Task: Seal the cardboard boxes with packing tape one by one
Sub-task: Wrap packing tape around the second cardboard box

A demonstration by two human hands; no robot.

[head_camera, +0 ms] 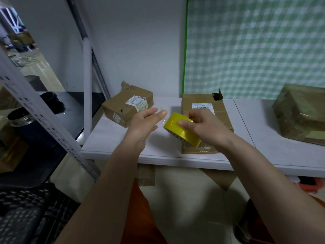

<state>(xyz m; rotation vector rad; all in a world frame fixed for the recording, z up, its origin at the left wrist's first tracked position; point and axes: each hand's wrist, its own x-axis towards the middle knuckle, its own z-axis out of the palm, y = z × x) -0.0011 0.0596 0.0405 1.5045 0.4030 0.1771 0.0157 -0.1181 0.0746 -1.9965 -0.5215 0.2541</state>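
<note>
My right hand (204, 125) grips a yellow roll of packing tape (181, 129) above the near end of a flat cardboard box (219, 113) with a white label. My left hand (146, 120) is held just left of the roll, and a short clear strip of tape (162, 114) runs from the roll to its fingertips, pinched there. A smaller crumpled cardboard box (126, 106) with labels lies at an angle to the left on the white table (175, 155). A third box (302, 115), wrapped in tape, sits at the far right.
A grey metal shelf upright (45, 124) slants across the left, with a dark shelf (75, 104) holding a black flask (24, 124). A black crate (26, 213) is on the floor at lower left. A green checked cloth (255, 46) hangs behind the table.
</note>
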